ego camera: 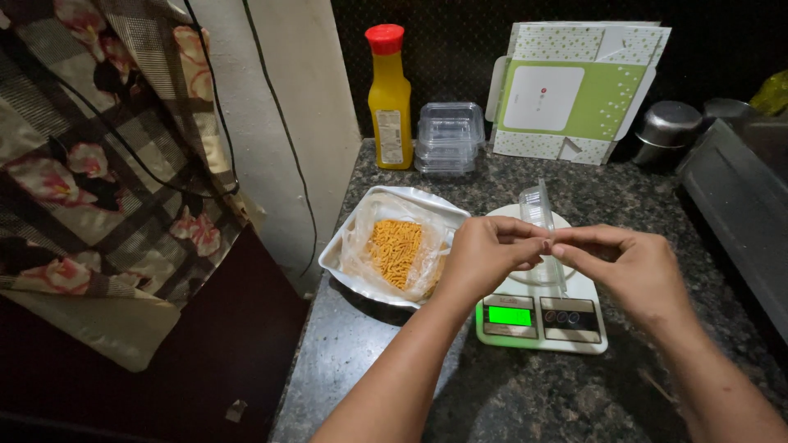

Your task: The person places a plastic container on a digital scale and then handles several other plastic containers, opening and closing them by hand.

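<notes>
Both hands (558,250) pinch clear container (538,209) — fingertips seemingly closed.

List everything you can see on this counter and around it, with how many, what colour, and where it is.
clear plastic container: one, transparent, pinched at its edge by both hands above the scale
kitchen scale: one, white with a lit green display, counter centre
white tray: one, left of the scale, holding a clear bag
fried snack sticks: one heap, yellow-orange, inside the bag
bottle: one, orange with a red cap, at the back
stacked clear containers: one stack, beside the bottle
cardboard box: one, green and white, leaning on the back wall
steel pots: two, back right
patterned cloth: one, floral, hanging at left
left hand: one, on the container
right hand: one, on the container
</notes>
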